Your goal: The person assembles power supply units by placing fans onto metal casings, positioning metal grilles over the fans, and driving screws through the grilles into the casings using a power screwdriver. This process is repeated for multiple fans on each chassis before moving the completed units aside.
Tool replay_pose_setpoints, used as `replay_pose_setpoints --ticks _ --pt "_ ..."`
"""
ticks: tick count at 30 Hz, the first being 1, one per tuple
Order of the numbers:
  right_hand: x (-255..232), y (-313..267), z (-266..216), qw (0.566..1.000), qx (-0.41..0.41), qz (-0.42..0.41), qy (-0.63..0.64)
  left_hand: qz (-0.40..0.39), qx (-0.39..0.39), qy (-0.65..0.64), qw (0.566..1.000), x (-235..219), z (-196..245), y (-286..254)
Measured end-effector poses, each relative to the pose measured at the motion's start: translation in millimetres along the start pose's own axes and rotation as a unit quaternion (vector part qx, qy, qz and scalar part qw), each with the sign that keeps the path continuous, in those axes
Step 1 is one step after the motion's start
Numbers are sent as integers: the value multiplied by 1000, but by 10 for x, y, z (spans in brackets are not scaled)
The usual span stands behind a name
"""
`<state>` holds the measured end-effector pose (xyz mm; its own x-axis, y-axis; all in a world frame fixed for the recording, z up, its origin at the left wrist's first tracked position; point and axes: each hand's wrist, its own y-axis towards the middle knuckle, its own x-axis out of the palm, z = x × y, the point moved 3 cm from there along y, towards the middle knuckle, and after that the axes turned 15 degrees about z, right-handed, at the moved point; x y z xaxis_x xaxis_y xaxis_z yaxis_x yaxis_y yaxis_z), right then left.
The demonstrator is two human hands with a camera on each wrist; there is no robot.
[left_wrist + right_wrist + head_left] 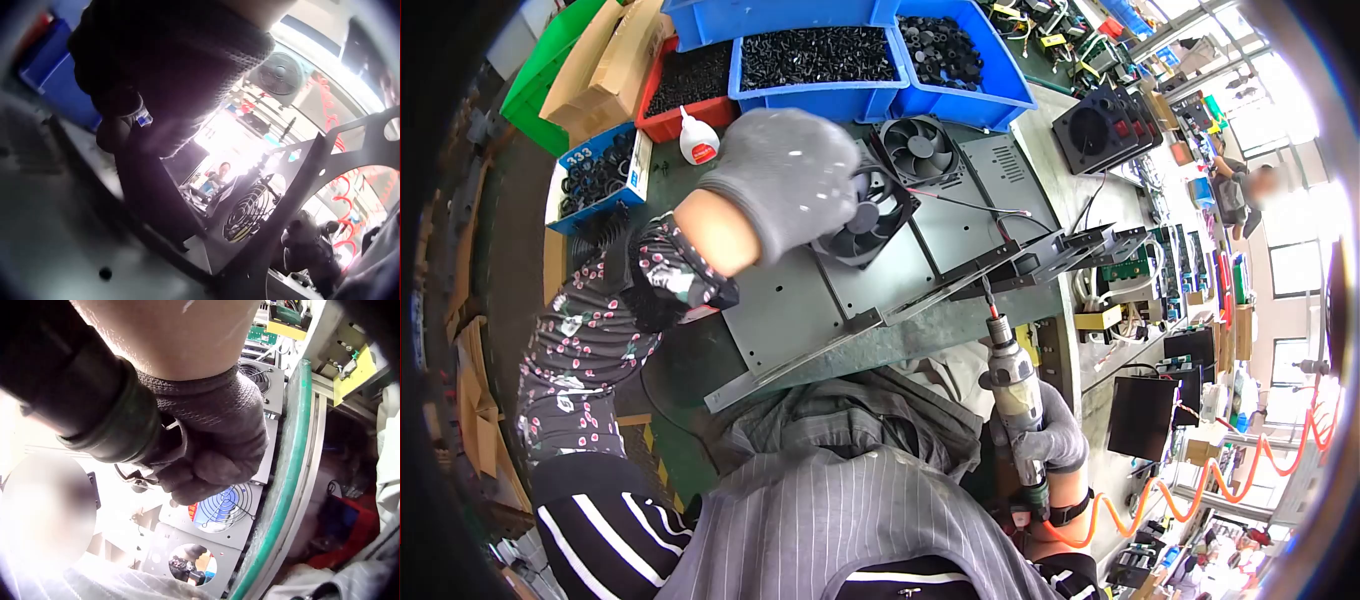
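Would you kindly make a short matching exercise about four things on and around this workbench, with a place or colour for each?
Things:
1. Power screwdriver
2. Small bottle
3. Coiled hose
4. Nearer fan

Places and colours:
A. Orange
B. At the left hand
C. In the right hand
D. White, with red on its label

Right pairs: 1-C, 2-D, 3-A, 4-B
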<state>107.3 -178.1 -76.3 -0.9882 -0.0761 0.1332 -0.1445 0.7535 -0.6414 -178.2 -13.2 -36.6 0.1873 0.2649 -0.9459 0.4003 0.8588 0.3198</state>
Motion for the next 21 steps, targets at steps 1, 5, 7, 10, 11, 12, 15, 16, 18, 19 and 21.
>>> replay_pose_setpoints --ticks 1,5,7,10,11,12,15,16,18,19,21 --pt "5 -6 -15 1000 7 2 3 24 29 14 999 -84 102 38" --pt "-76 21 33 1000 -2 -4 -16 -151 87 -36 984 -69 497 26" --pt "-100 26 42 1000 0 -21 -17 -147 45 -240 959 27 513 -9" --pt "-81 12 6 1000 6 -15 -21 -196 -92 -399 891 220 364 -31" --pt "-82 13 -6 1000 8 -11 -19 -199 -89 -401 890 198 346 -40" --pt "-81 15 -18 1000 9 -11 -27 -214 -118 -388 889 190 324 -74" --pt "-72 -7 -69 999 22 -5 -43 -212 -76 -350 909 302 305 -135" --pt "-64 -11 -89 998 31 -1 -47 -216 -50 -372 901 344 351 -174" --pt "-33 -31 -127 998 35 4 -54 -282 -99 -452 841 301 391 -180" --pt "-23 -39 -149 998 35 11 -57 -280 -101 -453 840 349 378 -188" --pt "-12 -50 -169 997 42 12 -65 -326 -177 -612 699 490 390 -215"
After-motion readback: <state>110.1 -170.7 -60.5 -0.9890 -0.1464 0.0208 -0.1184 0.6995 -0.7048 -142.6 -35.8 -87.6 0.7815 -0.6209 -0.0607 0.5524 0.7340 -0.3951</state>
